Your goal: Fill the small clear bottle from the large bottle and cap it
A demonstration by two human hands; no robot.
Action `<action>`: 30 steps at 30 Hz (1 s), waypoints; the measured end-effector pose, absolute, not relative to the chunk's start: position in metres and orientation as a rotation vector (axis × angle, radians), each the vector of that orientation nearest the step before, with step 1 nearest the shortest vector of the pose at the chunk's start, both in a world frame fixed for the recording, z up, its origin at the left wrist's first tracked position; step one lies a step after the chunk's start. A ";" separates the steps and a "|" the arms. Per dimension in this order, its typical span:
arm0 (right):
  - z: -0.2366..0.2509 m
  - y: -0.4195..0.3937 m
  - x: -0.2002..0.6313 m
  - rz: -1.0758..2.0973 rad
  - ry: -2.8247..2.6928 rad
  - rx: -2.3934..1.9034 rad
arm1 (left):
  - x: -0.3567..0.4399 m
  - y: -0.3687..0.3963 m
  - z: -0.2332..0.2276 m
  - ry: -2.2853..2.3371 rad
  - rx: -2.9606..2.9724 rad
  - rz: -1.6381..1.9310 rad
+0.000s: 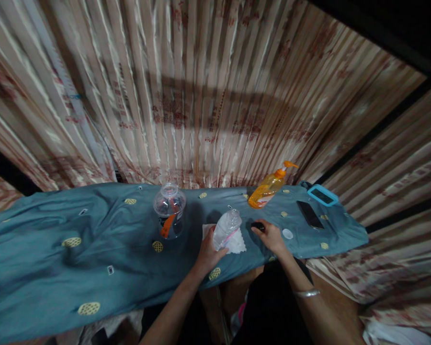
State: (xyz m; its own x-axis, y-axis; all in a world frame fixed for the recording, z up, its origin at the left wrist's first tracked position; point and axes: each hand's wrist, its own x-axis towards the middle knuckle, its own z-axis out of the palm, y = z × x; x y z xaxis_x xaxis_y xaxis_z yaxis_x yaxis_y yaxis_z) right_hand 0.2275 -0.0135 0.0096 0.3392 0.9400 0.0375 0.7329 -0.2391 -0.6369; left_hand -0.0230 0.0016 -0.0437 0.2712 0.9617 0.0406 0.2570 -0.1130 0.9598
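My left hand point(209, 251) is wrapped round the lower part of a small clear plastic bottle point(228, 226), which has a pink line on its side. The bottle leans up to the right, its neck uncovered. Under it lies a white tissue or cloth point(239, 243) with a wavy edge. To the right, my right hand point(271, 236) is closed on a small black object point(258, 225) low over the cloth-covered surface; its kind is not clear. Beside that hand rests a round white disc point(287, 234).
A large clear jar point(170, 211) with an orange label stands left. At the back right is an orange pump bottle point(271, 188). A black phone point(310, 214) and a blue-framed object point(322, 195) lie on the right. Pleated curtains point(201, 96) hang behind the teal cloth point(129, 258).
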 end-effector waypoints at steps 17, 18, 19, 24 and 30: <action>0.179 -0.010 0.153 0.410 -2.407 -1.560 | -0.021 0.000 -0.047 1.181 1.546 0.932; 0.180 -0.008 0.152 0.394 -2.468 -1.560 | -0.021 -0.001 -0.047 1.185 1.546 0.927; 0.181 -0.007 0.150 0.371 -2.524 -1.554 | -0.020 -0.001 -0.047 1.182 1.548 0.923; 0.189 -0.003 0.136 0.266 -2.725 -1.554 | -0.019 -0.001 -0.048 1.158 1.569 0.944; 0.202 0.001 0.121 0.232 -2.905 -1.660 | -0.019 -0.001 -0.048 1.166 1.558 0.935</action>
State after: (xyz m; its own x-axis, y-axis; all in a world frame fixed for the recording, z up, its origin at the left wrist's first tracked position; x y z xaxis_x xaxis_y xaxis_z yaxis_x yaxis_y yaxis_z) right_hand 0.1212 0.0010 0.2024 -0.4931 0.8332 -0.2502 0.8624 0.5061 -0.0144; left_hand -0.0188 -0.0011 -0.0482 0.2548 0.9663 0.0363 0.2456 -0.1010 0.9641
